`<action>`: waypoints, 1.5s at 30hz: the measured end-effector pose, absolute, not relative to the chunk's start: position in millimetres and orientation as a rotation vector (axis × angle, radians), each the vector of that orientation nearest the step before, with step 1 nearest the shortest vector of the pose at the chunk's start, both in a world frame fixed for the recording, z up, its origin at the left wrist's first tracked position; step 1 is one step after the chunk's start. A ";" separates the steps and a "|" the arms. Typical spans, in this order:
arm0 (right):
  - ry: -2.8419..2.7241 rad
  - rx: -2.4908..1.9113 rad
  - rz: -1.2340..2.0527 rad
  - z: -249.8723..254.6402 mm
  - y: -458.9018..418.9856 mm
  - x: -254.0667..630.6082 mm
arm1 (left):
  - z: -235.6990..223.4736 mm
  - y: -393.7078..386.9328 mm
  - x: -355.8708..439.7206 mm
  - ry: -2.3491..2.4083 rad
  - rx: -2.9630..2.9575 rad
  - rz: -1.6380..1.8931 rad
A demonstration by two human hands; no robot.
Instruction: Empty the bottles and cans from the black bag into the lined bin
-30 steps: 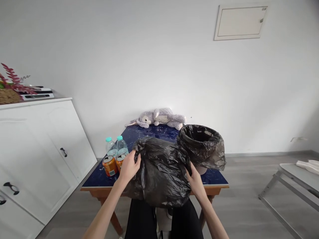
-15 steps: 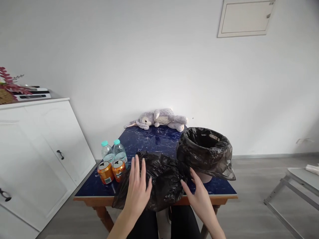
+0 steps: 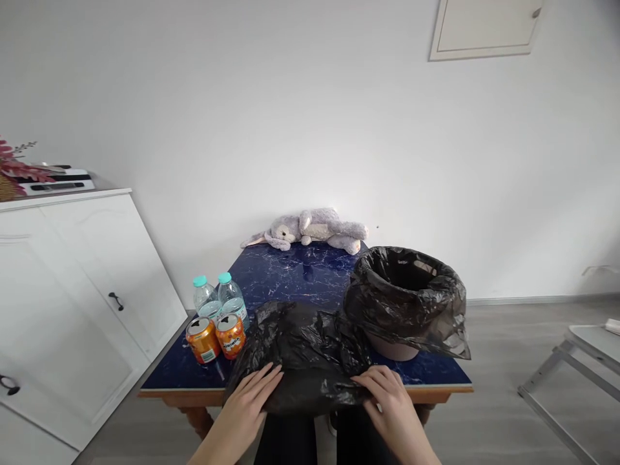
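A black plastic garbage bag lies crumpled across the front of the blue marbled table, its near edge hanging over the table's front. My left hand grips its near left side, fingers lying over the film. On the near right side, my right hand holds the edge between thumb and fingers. Just right of the bag stands a bin, lined with another black bag folded over its rim. The inside of the bin is dark.
Left on the table stand two orange cans and two clear bottles with turquoise caps. A grey plush rabbit lies at the back by the wall. A white cabinet is to the left, a metal-framed stand to the right.
Both hands have come down and back to the bag's near edge and closed on it. The bag's front part is now drawn smoother and wider between them.
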State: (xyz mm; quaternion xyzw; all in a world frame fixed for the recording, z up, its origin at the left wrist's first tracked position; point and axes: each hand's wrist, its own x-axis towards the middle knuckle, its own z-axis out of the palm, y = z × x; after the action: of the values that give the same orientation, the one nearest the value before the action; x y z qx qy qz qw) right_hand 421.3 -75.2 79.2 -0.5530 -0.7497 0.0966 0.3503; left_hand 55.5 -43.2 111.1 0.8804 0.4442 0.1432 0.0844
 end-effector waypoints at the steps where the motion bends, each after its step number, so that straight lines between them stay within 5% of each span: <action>1: -1.905 -1.424 0.253 81.2 -76.1 426.0 | 117.5 -43.5 52.8 1.322 2.577 0.442; 10: -1.884 -1.718 0.221 86.3 -53.9 434.6 | 204.2 -17.8 66.7 1.577 2.184 0.618; 16: -1.919 -1.963 0.208 87.6 -32.4 423.8 | 230.1 -6.9 112.0 1.621 2.594 1.237; 22: -1.871 -2.098 0.239 90.8 -21.7 417.8 | 198.7 -20.6 157.9 0.835 2.845 0.667; 29: -1.826 -2.078 0.337 103.7 -34.7 422.8 | 138.3 34.0 159.3 1.084 2.728 0.392; 37: -1.737 -1.483 0.175 119.6 -62.2 366.5 | 113.7 43.6 171.1 1.153 2.689 0.325; 45: -1.936 -1.863 0.493 93.9 -19.4 343.1 | 107.7 48.3 159.9 1.242 2.615 0.347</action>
State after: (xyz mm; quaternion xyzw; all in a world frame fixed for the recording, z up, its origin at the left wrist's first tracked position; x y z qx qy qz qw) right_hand 343.1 -19.4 93.9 -0.6678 -0.6939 0.1766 0.2034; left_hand 159.9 48.3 107.7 0.8911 0.4234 0.1182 0.1128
